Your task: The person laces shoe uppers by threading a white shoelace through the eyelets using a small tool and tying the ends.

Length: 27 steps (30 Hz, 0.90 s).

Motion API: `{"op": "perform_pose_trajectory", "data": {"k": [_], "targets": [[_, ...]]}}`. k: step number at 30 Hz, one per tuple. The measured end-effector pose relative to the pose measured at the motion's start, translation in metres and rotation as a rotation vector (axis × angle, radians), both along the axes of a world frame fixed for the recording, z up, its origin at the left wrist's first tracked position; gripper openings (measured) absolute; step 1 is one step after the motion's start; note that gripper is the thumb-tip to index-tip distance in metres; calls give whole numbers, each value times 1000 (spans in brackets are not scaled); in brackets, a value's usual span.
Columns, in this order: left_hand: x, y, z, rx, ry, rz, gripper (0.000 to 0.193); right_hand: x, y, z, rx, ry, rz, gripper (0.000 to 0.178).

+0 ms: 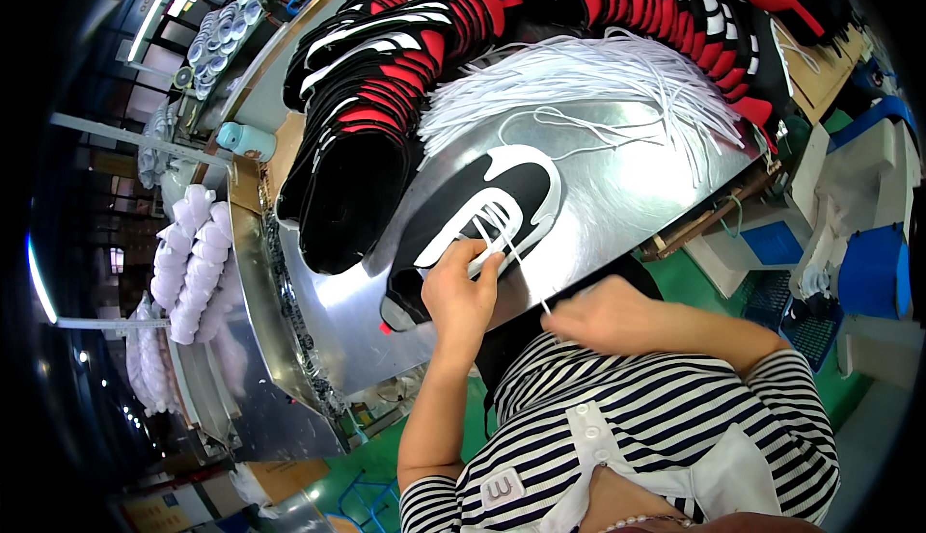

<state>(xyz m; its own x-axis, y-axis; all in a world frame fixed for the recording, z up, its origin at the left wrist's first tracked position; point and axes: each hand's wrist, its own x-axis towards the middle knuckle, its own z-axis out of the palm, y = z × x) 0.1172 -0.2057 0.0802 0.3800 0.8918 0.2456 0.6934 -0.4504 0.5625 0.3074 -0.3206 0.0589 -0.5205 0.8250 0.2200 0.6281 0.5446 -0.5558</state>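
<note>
A black and white shoe upper point(439, 215) lies on the shiny metal tabletop in front of me. White lace crosses its eyelet panel, and a loose loop of lace trails from its far side. My left hand point(461, 287) is closed on the near edge of the upper's white eyelet panel, thumb and fingers pinching it. To the right, my right hand point(603, 316) is closed on a white shoelace point(526, 268) that runs taut from the eyelets toward my body. This hand is a little blurred, and its fingertips are partly hidden.
Stacked black, red and white uppers point(371, 109) stand at the left, and another row point(666, 17) curves along the back. A heap of white laces point(579, 84) lies behind the upper. A teal bottle point(246, 140) stands by the left edge; white bins point(858, 195) are at the right.
</note>
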Motion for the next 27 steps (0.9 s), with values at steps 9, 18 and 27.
{"op": "perform_pose_trajectory", "data": {"k": [9,18,27], "targets": [[10,-6,14,153,-71,-103,15,9,39,0,-340,701,-525,22],[7,-2,34,271,-83,-223,16,-6,33,-13,-640,815,-232,20],[6,11,-1,-59,68,-187,22,2,75,-3,-387,708,-507,10]]}}
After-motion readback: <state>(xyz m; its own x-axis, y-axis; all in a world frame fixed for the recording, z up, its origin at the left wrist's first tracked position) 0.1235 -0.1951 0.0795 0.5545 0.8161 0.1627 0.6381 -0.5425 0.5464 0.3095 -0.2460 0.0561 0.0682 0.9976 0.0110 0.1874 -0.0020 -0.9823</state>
